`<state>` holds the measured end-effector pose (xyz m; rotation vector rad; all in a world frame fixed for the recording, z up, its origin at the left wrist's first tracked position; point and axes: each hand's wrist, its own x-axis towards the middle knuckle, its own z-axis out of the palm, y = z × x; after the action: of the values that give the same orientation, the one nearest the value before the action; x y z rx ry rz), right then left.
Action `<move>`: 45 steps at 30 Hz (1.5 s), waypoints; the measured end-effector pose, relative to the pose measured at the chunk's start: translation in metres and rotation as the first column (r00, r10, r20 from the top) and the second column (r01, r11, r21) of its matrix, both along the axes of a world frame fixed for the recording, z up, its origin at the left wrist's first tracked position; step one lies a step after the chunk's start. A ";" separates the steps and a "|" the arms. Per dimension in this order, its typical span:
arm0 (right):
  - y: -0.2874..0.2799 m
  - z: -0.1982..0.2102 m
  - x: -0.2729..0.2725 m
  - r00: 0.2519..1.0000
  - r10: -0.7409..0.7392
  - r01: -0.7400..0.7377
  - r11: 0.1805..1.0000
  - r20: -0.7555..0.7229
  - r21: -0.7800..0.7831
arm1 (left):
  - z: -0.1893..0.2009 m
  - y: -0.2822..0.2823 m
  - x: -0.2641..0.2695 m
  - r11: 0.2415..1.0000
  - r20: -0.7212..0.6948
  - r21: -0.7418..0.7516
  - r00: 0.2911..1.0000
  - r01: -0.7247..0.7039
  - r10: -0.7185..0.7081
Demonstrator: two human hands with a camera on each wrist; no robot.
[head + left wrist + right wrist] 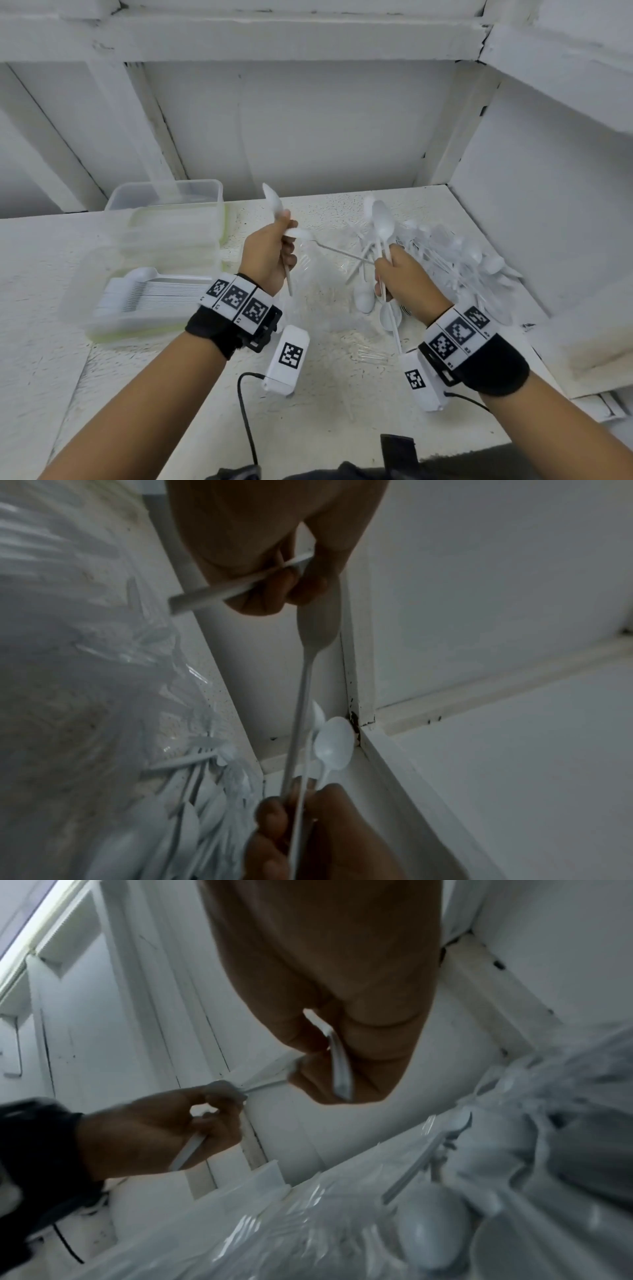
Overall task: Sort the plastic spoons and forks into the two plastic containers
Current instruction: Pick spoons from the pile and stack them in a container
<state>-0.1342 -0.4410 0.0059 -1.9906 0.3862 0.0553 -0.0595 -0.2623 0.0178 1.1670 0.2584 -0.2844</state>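
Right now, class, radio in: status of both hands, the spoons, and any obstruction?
Left hand grips spoons. Right hand grips a spoon bunch. One spoon bridges both hands. Near container holds stacked spoons; loose pile unsorted.

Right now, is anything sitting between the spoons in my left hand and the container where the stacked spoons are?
Nothing visible blocks that path. The left hand holds its spoons up in the air, and the near container with stacked spoons lies lidless just to its left. One crossing spoon is held by both hands.
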 end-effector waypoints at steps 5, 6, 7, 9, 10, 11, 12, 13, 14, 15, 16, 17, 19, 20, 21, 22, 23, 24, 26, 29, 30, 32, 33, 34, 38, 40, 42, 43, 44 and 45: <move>0.026 -0.004 -0.005 0.991 0.124 -0.111 0.972 -0.050 0.208 | -0.001 -0.018 -0.006 0.997 0.044 -0.050 0.997 0.064 -0.062; 0.030 -0.004 -0.005 0.989 0.140 -0.127 0.966 -0.042 0.224 | -0.003 -0.024 -0.009 0.995 0.057 0.010 0.993 0.099 -0.100; 0.034 -0.004 -0.005 0.989 0.145 -0.133 0.962 -0.031 0.237 | -0.005 -0.030 -0.012 0.991 0.062 0.058 0.990 0.121 -0.124; 0.035 -0.001 -0.004 0.993 0.121 -0.112 0.957 -0.018 0.267 | -0.010 -0.038 -0.014 0.987 0.063 0.098 0.989 0.128 -0.134; 0.032 0.001 -0.006 0.995 0.095 -0.087 0.956 -0.015 0.279 | -0.011 -0.040 -0.014 0.987 0.058 0.099 0.990 0.123 -0.130; 0.027 0.002 -0.007 0.998 0.067 -0.061 0.957 -0.012 0.284 | -0.011 -0.041 -0.013 0.989 0.055 0.087 0.991 0.118 -0.124; 0.020 0.002 -0.010 0.999 0.042 -0.038 0.960 -0.009 0.277 | -0.011 -0.041 -0.011 0.991 0.055 0.069 0.991 0.114 -0.118; 0.011 0.003 -0.013 1.000 0.018 -0.014 0.966 -0.011 0.257 | -0.010 -0.041 -0.010 0.991 0.062 0.071 0.991 0.117 -0.121; 0.001 0.002 -0.016 1.000 -0.011 0.014 0.973 -0.017 0.231 | -0.010 -0.042 -0.009 0.984 0.079 0.117 0.987 0.132 -0.142; -0.009 0.000 -0.019 0.998 -0.051 0.055 0.976 -0.025 0.211 | -0.010 -0.042 -0.008 0.963 0.107 0.217 0.977 0.158 -0.185; -0.019 -0.001 -0.023 0.994 -0.101 0.106 0.973 -0.037 0.204 | -0.011 -0.042 -0.008 0.913 0.136 0.359 0.957 0.194 -0.257; -0.028 -0.003 -0.026 0.987 -0.151 0.158 0.966 -0.051 0.202 | -0.012 -0.042 -0.008 0.825 0.155 0.515 0.921 0.234 -0.358; -0.040 -0.005 -0.035 0.980 -0.188 0.196 0.967 -0.060 0.163 | -0.020 -0.046 -0.009 0.566 0.115 0.766 0.801 0.305 -0.588; -0.044 -0.006 -0.040 0.984 -0.169 0.174 0.980 -0.059 0.101 | -0.025 -0.048 -0.009 0.429 0.060 0.842 0.733 0.328 -0.677; -0.045 -0.009 -0.044 0.988 -0.140 0.142 0.990 -0.067 0.024 | -0.030 -0.051 -0.010 0.314 0.001 0.887 0.680 0.337 -0.733; -0.046 -0.013 -0.047 0.989 -0.119 0.115 0.992 -0.086 -0.048 | -0.034 -0.054 -0.012 0.231 -0.047 0.913 0.648 0.337 -0.760; -0.046 -0.018 -0.049 0.987 -0.107 0.095 0.990 -0.117 -0.104 | -0.038 -0.057 -0.013 0.179 -0.078 0.926 0.634 0.332 -0.770; -0.045 -0.024 -0.050 0.985 -0.095 0.075 0.988 -0.146 -0.138 | -0.041 -0.060 -0.014 0.150 -0.097 0.933 0.630 0.327 -0.771; -0.041 -0.037 -0.048 0.980 -0.054 0.014 0.978 -0.190 -0.207 | -0.044 -0.063 -0.017 0.134 -0.110 0.935 0.629 0.327 -0.770; -0.033 -0.047 -0.041 0.981 -0.017 -0.055 0.931 -0.193 -0.362 | -0.044 -0.064 -0.019 0.135 -0.116 0.933 0.633 0.334 -0.765; -0.030 -0.049 -0.039 0.984 -0.016 -0.057 0.913 -0.176 -0.403 | -0.045 -0.064 -0.020 0.137 -0.118 0.932 0.638 0.335 -0.761; -0.027 -0.049 -0.039 0.986 -0.017 -0.060 0.889 -0.165 -0.453 | -0.047 -0.063 -0.021 0.136 -0.124 0.931 0.643 0.339 -0.756; -0.027 -0.049 -0.039 0.983 -0.014 -0.073 0.881 -0.181 -0.467 | -0.048 -0.062 -0.021 0.132 -0.127 0.931 0.642 0.340 -0.756; -0.026 -0.048 -0.039 0.979 -0.009 -0.091 0.874 -0.204 -0.477 | -0.049 -0.062 -0.022 0.128 -0.130 0.931 0.639 0.342 -0.758; -0.025 -0.049 -0.038 0.965 -0.004 -0.123 0.878 -0.263 -0.462 | -0.052 -0.062 -0.023 0.117 -0.144 0.927 0.627 0.356 -0.765; -0.025 -0.050 -0.038 0.960 -0.007 -0.123 0.886 -0.278 -0.446 | -0.052 -0.062 -0.023 0.112 -0.151 0.924 0.619 0.365 -0.770; -0.027 -0.047 -0.038 0.959 -0.021 -0.094 0.917 -0.283 -0.388 | -0.053 -0.062 -0.022 0.127 -0.149 0.917 0.619 0.378 -0.771; -0.028 -0.044 -0.039 0.961 -0.036 -0.058 0.943 -0.273 -0.327 | -0.053 -0.062 -0.022 0.138 -0.145 0.913 0.622 0.384 -0.769; -0.031 -0.040 -0.041 0.963 -0.063 -0.005 0.968 -0.262 -0.250 | -0.053 -0.062 -0.021 0.147 -0.142 0.910 0.626 0.387 -0.767; -0.034 -0.035 -0.042 0.963 -0.105 0.063 0.983 -0.247 -0.170 | -0.053 -0.063 -0.021 0.152 -0.141 0.909 0.629 0.389 -0.765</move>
<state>-0.1760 -0.4749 -0.0293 -2.1303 0.6597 0.2350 -0.0802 -0.3252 -0.0353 2.4058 -0.5421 -0.6841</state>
